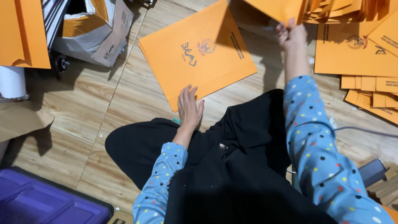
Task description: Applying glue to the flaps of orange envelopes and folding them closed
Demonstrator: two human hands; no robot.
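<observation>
Well, going L to R: a purple moulded plastic bin lid (37, 201) sits at the bottom-left corner on the pale wood-plank floor (95, 120). Above it lies a crumpled brown paper sheet (20, 120), w/ a white paper roll (11, 81) just beside it and a big flat orange card sheet (23, 31) at the top-left edge. Next over is a torn-open white and grey cardboard carton (99, 33) w/ orange paper showing inside.

Centre: the stack of orange printed card folders (199, 52) lies flat on the floor, tilted, corner pointing toward the person; dark print and a round red emblem on the top face, plus a paler folded strip along the lower edge. Edges of more folders peek out under its left side. The left hand (190, 107) rests on the near corner of that stack, fingers spread and flat, not gripping. The person's black-clad lap (215, 166) fills the lower middle; sleeves are blue w/ coloured dots.

Right: the right hand (291, 35) is raised, fingers pinched around the lower corner of a single orange card folder (275, 8), held up off the floor at the top edge. Beyond it, a spread pile of more orange folders (356, 45) covers the floor top-right, some unfolded, others in narrow strips. A thin grey cable (365, 130) and a dark phone (372, 171) lie near the right arm.
</observation>
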